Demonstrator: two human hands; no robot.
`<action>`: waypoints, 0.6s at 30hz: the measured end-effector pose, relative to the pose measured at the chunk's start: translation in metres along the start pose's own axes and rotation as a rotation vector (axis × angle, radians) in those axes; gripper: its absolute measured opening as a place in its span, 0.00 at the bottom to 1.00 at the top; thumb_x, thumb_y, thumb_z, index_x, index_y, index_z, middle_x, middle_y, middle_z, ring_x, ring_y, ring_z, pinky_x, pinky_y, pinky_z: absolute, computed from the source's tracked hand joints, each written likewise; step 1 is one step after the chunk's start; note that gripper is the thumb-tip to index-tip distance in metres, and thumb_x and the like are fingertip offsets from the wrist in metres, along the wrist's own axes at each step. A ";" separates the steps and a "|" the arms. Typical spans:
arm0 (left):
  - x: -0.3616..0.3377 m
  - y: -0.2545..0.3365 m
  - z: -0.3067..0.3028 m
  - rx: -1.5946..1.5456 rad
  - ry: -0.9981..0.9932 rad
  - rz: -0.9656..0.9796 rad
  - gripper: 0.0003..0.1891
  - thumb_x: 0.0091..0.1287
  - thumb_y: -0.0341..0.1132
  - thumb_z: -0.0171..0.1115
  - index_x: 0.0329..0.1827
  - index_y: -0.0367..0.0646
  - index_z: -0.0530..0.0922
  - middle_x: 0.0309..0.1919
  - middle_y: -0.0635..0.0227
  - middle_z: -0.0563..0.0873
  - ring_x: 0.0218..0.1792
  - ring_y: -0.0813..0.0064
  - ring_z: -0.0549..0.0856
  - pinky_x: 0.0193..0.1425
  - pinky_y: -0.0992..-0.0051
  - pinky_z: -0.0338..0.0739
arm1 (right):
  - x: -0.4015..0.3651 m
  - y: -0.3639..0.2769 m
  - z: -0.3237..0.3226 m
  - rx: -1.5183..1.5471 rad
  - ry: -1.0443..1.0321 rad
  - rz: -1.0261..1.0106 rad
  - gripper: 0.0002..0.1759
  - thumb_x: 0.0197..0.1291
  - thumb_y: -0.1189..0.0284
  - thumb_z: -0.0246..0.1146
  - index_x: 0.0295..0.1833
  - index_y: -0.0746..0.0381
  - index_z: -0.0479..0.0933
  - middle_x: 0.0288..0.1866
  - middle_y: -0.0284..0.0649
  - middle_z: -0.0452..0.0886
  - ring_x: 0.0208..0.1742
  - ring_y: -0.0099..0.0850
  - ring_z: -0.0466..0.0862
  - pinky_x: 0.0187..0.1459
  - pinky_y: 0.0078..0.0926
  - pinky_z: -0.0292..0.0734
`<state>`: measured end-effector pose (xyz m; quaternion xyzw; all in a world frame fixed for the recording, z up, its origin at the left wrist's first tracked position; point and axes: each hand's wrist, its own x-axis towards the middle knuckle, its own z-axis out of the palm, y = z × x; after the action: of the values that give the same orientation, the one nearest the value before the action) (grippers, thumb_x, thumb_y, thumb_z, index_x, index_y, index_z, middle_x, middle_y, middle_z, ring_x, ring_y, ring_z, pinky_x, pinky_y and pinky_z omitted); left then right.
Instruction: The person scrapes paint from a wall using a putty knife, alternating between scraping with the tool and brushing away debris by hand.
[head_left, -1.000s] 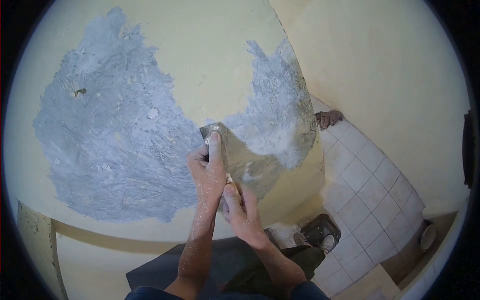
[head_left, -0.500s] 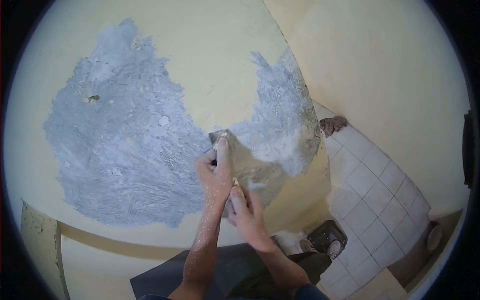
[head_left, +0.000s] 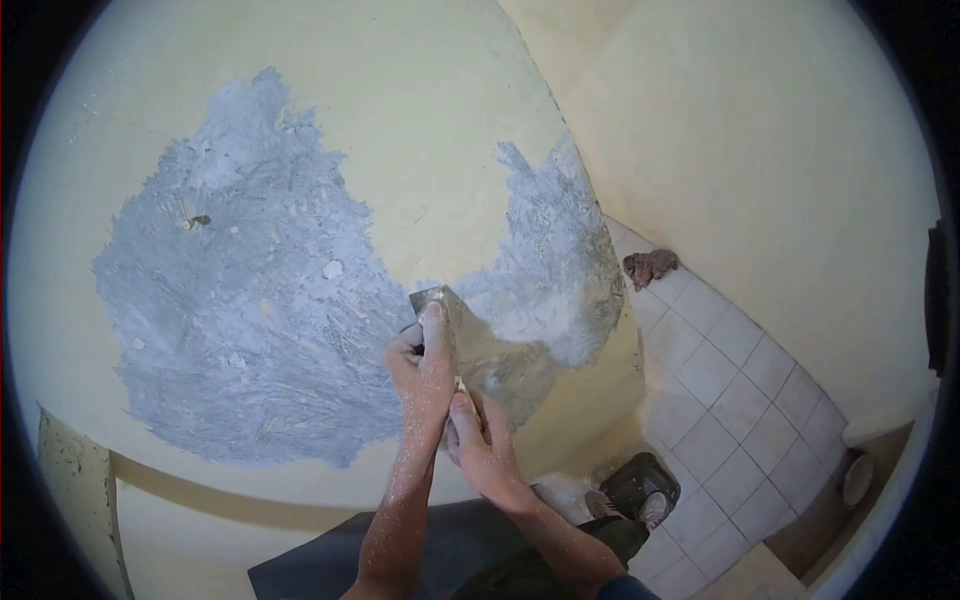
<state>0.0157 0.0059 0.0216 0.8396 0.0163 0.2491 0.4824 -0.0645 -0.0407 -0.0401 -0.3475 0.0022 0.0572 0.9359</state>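
Observation:
My left hand [head_left: 422,362] is closed around the blade end of a scraper [head_left: 428,294], thumb pressed along it. Lower down, my right hand [head_left: 482,452] grips the scraper's handle, mostly hidden by the fingers. The blade's edge meets the yellow wall [head_left: 430,170] where the paint borders a bare grey patch [head_left: 260,300]. To the right, a second stripped area [head_left: 560,240] reaches the wall's corner. Pale dust coats both forearms and my fingers.
A crumpled brown rag [head_left: 650,268] lies on the tiled floor [head_left: 735,400] by the wall. A black tub [head_left: 640,482] sits near my feet. A dark flat panel [head_left: 320,555] is below the wall, and a round pale object [head_left: 857,480] stands at far right.
The view has tilted slightly, so the wall patches appear lower. Both hands keep their grip on the scraper, which stays at about the same spot on the paint edge.

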 end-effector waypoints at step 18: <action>0.001 -0.003 0.002 -0.023 0.062 -0.003 0.29 0.75 0.44 0.61 0.13 0.40 0.69 0.14 0.82 0.67 0.19 0.88 0.61 0.23 0.75 0.49 | 0.003 0.001 0.002 -0.039 -0.012 -0.090 0.15 0.79 0.59 0.53 0.41 0.59 0.71 0.23 0.24 0.65 0.18 0.14 0.61 0.19 0.17 0.56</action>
<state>0.0186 0.0059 0.0190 0.8258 0.0295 0.2745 0.4918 -0.0615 -0.0384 -0.0392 -0.3651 -0.0201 0.0170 0.9306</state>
